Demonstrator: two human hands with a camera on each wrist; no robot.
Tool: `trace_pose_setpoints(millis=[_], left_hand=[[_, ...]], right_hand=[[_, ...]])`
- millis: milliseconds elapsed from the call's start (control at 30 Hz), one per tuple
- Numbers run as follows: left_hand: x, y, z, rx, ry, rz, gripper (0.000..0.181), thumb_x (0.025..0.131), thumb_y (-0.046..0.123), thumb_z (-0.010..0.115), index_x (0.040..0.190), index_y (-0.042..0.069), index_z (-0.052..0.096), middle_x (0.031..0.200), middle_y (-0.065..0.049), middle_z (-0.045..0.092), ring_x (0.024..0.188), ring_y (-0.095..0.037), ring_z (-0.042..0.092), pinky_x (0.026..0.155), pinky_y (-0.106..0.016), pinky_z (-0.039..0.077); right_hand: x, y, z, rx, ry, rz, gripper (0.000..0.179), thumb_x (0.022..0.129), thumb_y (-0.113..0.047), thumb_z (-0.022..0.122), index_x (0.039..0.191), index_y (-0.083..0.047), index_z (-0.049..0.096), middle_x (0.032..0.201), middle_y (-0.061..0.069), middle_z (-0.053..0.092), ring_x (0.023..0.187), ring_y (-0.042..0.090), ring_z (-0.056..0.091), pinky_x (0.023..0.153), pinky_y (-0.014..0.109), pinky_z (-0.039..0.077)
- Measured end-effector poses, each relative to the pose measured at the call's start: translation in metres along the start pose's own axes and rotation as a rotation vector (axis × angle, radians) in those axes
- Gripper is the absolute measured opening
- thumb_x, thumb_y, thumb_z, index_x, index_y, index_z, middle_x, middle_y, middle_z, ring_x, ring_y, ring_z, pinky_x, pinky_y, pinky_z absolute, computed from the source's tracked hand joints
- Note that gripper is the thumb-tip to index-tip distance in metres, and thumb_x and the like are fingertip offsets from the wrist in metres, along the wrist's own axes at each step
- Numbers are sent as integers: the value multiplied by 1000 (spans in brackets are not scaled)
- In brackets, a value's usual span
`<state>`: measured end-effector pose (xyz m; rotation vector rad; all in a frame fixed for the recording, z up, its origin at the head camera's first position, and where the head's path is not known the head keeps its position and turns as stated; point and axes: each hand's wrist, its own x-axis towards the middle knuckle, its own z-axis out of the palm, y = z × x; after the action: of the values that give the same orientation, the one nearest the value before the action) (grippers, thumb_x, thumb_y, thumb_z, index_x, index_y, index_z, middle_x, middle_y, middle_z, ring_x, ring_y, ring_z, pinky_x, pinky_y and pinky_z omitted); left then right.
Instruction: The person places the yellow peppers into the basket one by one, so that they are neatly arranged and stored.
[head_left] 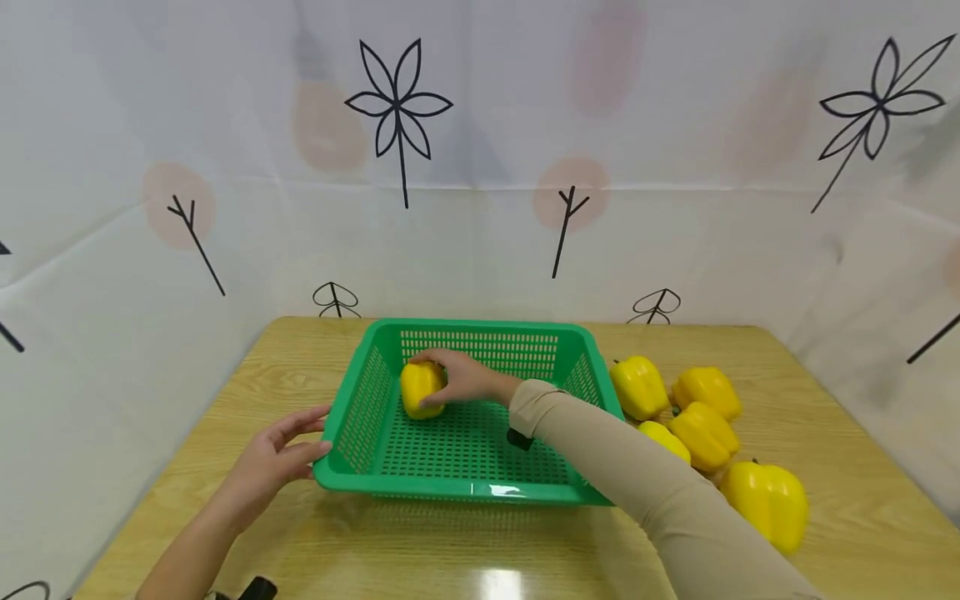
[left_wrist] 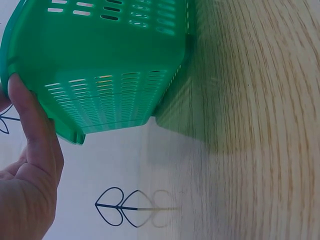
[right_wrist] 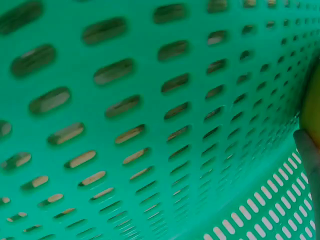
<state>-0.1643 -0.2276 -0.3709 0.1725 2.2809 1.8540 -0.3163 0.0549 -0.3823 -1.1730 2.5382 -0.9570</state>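
A green plastic basket (head_left: 465, 487) with slotted walls stands on the table. Inside, toward its left end, my right hand (head_left: 468, 377) grips a yellow bell pepper (head_left: 420, 390), thumb at the near side and fingers over the top. In the right wrist view only a sliver of the bell pepper (right_wrist: 312, 107) and a fingertip (right_wrist: 305, 142) show at the right edge. My left hand (head_left: 273, 458) holds the basket's left rim near the front corner. From the left wrist, that hand's fingers (left_wrist: 37, 125) lie along the outside under the rim.
Several more yellow bell peppers (head_left: 705, 435) lie on the wooden table (head_left: 247, 392) to the right of the basket, some partly behind my right sleeve (head_left: 637, 467). A white cloth (head_left: 480, 250) with plant drawings hangs behind the table and along its sides.
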Motion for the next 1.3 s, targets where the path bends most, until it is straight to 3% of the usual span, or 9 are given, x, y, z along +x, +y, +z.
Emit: trace_pose_setpoints(millis=[167,367,633,967,1133,1300], left_hand=[[-1,1,1,5,1,-3,60,91,18,61,143,4,34,134,-21,37,95,-14,61,71,-36,52],[-1,1,0,6,0,-3,60,91,18,61,143,4,34,135,-21,37,94,-14,61,71,-36,52],[-1,2,1,7,12,1,59,91,17,61,142,4,35,134,-21,38,94,-14,61,70,-35,52],[1,3,2,13,8,-3,60,91,18,61,143,4,34,135,-21,37,93,-13,61,71,-35,52],[2,2,3,7,5,-2,60,91,18,62,143,4,34,135,-21,37,94,-13,61,71,-35,52],[0,2,2,11,10,-6,60,91,18,61,143,4,33,136,-21,36,95,-13,60,72,-35,52]], right_hand=[[0,-1,0,-28,-24,2,72,77,-26,78,138,-8,42,133,6,47,111,17,48,91,29,41],[-3,-4,-9,-50,-40,-41,73,74,-17,80,135,-3,44,131,11,45,114,21,45,91,29,42],[0,-8,-8,-102,-3,-6,66,74,-17,80,130,-3,49,126,9,50,108,19,49,88,29,44],[7,-16,-5,-147,17,24,63,79,-16,76,133,-3,46,133,11,46,118,22,44,97,33,38],[4,-17,-10,-125,38,49,63,78,-15,76,133,-5,46,129,11,47,113,23,46,91,31,41],[-3,-21,-20,12,75,40,63,80,-9,74,135,-3,45,132,12,43,115,27,47,85,29,47]])
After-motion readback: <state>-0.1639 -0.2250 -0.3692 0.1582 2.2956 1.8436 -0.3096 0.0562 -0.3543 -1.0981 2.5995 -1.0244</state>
